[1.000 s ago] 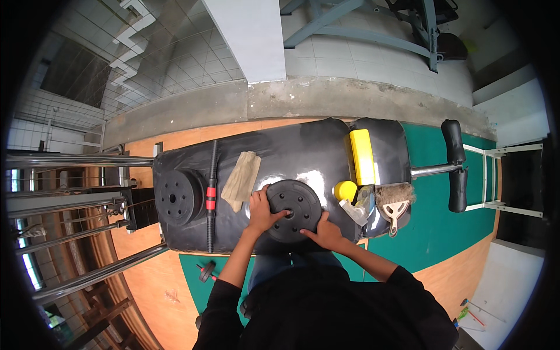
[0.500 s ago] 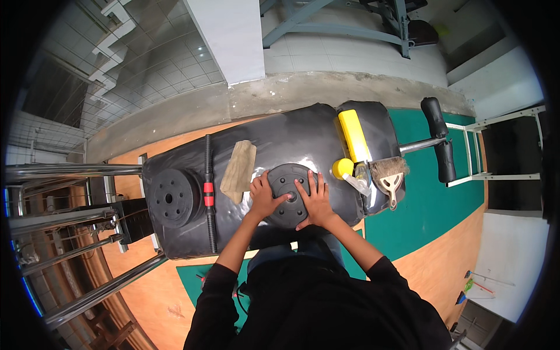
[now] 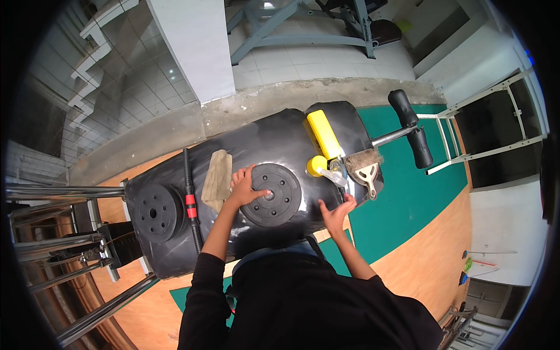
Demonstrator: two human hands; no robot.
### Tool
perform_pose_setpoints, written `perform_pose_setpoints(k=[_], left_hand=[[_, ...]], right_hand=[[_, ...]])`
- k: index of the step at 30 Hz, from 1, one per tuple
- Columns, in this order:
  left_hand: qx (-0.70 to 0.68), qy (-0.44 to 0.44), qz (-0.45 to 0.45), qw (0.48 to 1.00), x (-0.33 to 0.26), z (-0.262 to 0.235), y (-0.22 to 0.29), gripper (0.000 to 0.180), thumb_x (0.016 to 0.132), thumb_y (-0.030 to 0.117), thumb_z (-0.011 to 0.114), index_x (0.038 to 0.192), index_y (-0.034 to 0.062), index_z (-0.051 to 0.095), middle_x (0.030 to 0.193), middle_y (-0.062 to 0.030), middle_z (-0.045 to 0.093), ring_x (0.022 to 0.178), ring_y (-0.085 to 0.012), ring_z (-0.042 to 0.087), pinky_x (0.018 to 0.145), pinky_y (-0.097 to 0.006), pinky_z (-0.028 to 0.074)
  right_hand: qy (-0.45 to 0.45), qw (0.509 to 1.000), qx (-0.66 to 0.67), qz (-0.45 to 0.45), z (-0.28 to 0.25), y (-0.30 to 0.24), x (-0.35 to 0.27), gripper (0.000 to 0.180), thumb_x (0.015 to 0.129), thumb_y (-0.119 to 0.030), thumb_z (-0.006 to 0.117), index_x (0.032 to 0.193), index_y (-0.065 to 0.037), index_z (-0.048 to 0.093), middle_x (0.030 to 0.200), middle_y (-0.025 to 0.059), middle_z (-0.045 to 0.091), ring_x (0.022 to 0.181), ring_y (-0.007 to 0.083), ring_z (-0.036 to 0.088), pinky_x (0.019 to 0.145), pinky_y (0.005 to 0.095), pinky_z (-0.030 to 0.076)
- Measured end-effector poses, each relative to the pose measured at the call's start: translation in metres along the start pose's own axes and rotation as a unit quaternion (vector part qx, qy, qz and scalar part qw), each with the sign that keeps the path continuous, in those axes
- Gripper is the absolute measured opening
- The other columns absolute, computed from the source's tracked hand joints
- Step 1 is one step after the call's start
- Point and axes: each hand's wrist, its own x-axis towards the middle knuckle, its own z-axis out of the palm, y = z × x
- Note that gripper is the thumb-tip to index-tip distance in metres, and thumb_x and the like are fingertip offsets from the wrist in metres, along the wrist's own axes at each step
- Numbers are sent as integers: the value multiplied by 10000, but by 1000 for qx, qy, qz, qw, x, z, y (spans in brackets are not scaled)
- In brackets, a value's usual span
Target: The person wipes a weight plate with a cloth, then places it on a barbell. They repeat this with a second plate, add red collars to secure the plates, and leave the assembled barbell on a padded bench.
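Black padded bench (image 3: 175, 256), left to right. Round black iron weight plate (image 3: 156, 212) lies flat at the 9 o'clock end, beside a black bar with red collar (image 3: 189, 198). Folded tan cloth (image 3: 217, 180) follows. Left hand (image 3: 244, 185), fingers spread, presses flat on a second round black weight plate (image 3: 272, 194). Right hand (image 3: 337, 212), open and empty, rests at that plate's 3 o'clock. Yellow plastic bottle (image 3: 324, 142) and bristle brush (image 3: 364, 165) lie beyond; bottle contents indiscernible.

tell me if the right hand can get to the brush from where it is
Probably yes: the right hand is open on the bench, and the brush lies just beyond it with nothing between.
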Motion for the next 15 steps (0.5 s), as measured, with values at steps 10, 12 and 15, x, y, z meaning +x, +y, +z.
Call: perform_pose_setpoints(k=[10,12,15], left_hand=[[30,-15,-19,999,4,2,-3,1147,546,617,779,1435,145,230,1304,-127,328,1210,-322,272,1009,-459,216],[38,-7,-14,999,5,5,0,1162,536,634,774,1439,152,224,1314,-123,325,1218,-317,267,1014,-452,211],[27,-26,-39,999,5,2,-2,1163,535,633,777,1442,160,224,1319,-117,325,1228,-307,260,1018,-443,211]], right_hand=[[-235,942,30,-238,-23,-12,126,356,665,-181,800,947,-47,626,1160,116,532,1057,339,507,912,437,397],[-260,930,80,-245,-25,-5,130,353,670,-149,795,957,-43,619,1136,122,548,995,326,559,880,401,436],[-228,934,117,-247,-36,-25,124,253,693,-42,733,905,-35,596,1033,129,587,968,304,579,837,364,459]])
